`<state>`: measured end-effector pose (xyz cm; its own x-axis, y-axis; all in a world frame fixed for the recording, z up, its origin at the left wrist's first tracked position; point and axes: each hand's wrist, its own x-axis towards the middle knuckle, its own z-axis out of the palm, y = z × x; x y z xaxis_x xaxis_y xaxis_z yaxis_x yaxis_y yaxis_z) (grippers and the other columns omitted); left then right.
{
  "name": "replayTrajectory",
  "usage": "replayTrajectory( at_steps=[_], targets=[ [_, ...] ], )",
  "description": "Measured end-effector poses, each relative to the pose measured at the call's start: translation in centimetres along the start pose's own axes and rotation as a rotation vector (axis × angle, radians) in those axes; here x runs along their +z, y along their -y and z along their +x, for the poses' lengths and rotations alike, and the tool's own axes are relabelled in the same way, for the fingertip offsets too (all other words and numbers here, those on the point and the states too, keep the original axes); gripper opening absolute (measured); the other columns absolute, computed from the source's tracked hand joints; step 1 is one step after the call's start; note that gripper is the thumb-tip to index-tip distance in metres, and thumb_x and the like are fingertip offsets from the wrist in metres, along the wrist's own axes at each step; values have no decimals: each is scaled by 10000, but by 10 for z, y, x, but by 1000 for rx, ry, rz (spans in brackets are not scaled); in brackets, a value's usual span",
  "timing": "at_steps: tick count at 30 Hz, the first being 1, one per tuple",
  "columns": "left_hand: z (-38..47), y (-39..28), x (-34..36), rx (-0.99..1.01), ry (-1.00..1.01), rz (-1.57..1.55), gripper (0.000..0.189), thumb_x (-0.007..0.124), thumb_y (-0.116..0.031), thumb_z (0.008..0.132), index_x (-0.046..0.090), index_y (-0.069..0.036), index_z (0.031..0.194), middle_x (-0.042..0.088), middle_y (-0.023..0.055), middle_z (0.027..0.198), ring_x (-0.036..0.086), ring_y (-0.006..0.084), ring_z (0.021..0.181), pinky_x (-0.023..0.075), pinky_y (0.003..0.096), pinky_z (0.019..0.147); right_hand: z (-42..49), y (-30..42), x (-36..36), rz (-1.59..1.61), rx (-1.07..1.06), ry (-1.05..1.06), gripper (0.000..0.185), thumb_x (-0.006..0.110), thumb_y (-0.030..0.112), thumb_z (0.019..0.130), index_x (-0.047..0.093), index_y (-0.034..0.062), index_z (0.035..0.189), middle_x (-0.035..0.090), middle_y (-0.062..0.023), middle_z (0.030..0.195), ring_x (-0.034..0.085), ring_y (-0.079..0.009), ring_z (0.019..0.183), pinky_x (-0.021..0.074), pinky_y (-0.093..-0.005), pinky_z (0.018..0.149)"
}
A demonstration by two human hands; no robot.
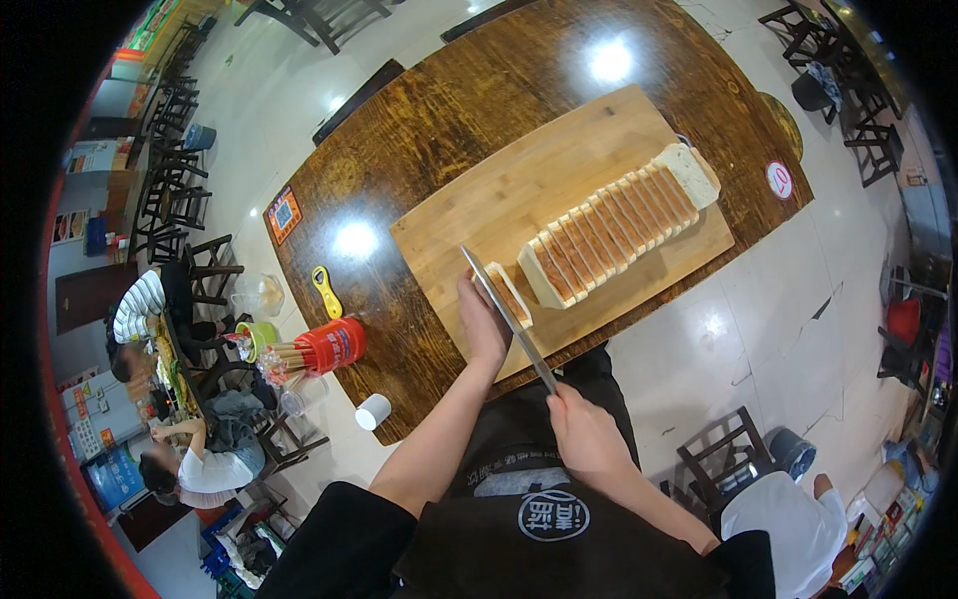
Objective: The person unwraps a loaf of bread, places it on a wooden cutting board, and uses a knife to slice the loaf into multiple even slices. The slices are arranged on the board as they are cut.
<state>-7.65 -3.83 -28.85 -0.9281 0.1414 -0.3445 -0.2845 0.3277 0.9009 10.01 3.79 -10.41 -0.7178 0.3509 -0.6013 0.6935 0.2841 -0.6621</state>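
Observation:
My right hand grips the handle of a long bread knife. The blade slants up and left, across a short piece of white bread near the front left of the wooden cutting board. My left hand is at the left side of that piece and holds it; the blade hides part of the fingers. Right of the piece, apart from it, a long loaf cut into slices rests on the board. Its slices stand close together, with a thicker block at the far end.
On the wooden table's left side are a yellow peeler-like tool, a red container of wrapped chopsticks, a green cup and a white cylinder. People sit left and at lower right. A stool stands behind right.

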Motion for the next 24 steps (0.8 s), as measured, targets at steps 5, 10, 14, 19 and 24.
replayTrajectory(
  at_steps=[5, 10, 14, 19, 24],
  targets=[
    [-1, 1, -3, 8, 30, -27, 341, 396, -258, 1097, 469, 9, 1296, 624, 247, 1131, 615, 367, 1040, 475, 434, 909, 10, 6, 1, -10, 36, 10, 320, 436, 294, 1065, 562, 1, 1063, 679, -283, 883, 666, -476, 846, 525, -579, 748],
    [-14, -38, 0, 102, -4, 309, 378, 373, -291, 1102, 500, 23, 1270, 628, 269, 1150, 606, 416, 1079, 467, 472, 924, 62, 9, 16, -15, -44, -17, 333, 432, 288, 1068, 536, -8, 957, 670, -292, 857, 665, -481, 833, 522, -581, 728],
    [-14, -40, -2, 89, 4, 307, 396, 369, -306, 1102, 513, 25, 1266, 627, 269, 1153, 597, 441, 1092, 460, 488, 934, 69, 7, 24, -22, -42, -32, 334, 428, 293, 1069, 532, -4, 958, 670, -289, 841, 662, -488, 817, 518, -590, 717],
    [-14, -38, -2, 110, -16, 344, 411, 368, -308, 1102, 500, 31, 1293, 623, 280, 1180, 594, 439, 1116, 458, 481, 951, 25, -2, 16, 13, 12, -8, 310, 432, 261, 1069, 554, -23, 1043, 665, -300, 846, 646, -500, 827, 500, -591, 727],
    [-18, -41, -2, 105, -7, 342, 428, 369, -301, 1100, 481, 46, 1323, 614, 293, 1203, 591, 443, 1128, 459, 478, 962, 45, -8, 27, -52, 44, -5, 313, 438, 280, 1067, 564, -6, 1044, 674, -288, 843, 664, -482, 818, 523, -574, 715]
  ],
)
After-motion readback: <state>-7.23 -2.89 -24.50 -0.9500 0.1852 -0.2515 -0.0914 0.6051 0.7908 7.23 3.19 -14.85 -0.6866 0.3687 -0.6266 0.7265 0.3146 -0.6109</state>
